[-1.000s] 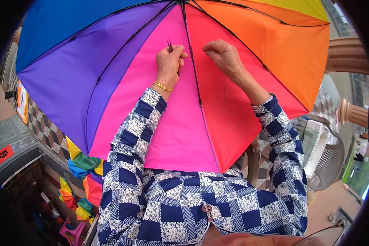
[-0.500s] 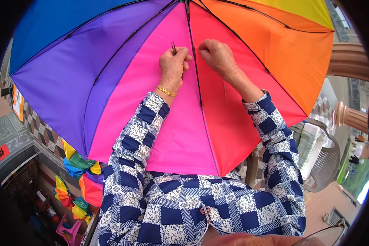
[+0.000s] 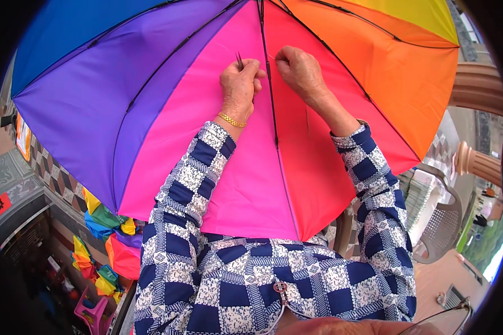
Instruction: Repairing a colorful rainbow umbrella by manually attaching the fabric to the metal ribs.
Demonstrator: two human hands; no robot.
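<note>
An open rainbow umbrella [image 3: 246, 184] spreads before me, its inside and black ribs facing me. My left hand [image 3: 241, 84] is closed over the pink panel, just left of a black rib [image 3: 273, 106]. From its grip stick the two dark pointed tips of small thread snips [image 3: 240, 60]. Right of the same rib, above the red panel, my right hand [image 3: 300, 70] is pinched shut. A fine thread [image 3: 270, 57] shows between its fingertips and the rib; whether a needle is there too is hidden. Another thin strand [image 3: 308, 120] hangs below that hand.
Several folded multicoloured umbrellas [image 3: 123, 254] lie at the lower left, near a pink plastic stool [image 3: 92, 312]. On the right stands a grey-brown plastic chair [image 3: 439, 234] with pale items piled on it. Beyond it are reddish-brown columns [image 3: 478, 162].
Both hands have shifted slightly to the right, together with the umbrella's rib. The right hand is a little higher. Each hand keeps its closed grip.
</note>
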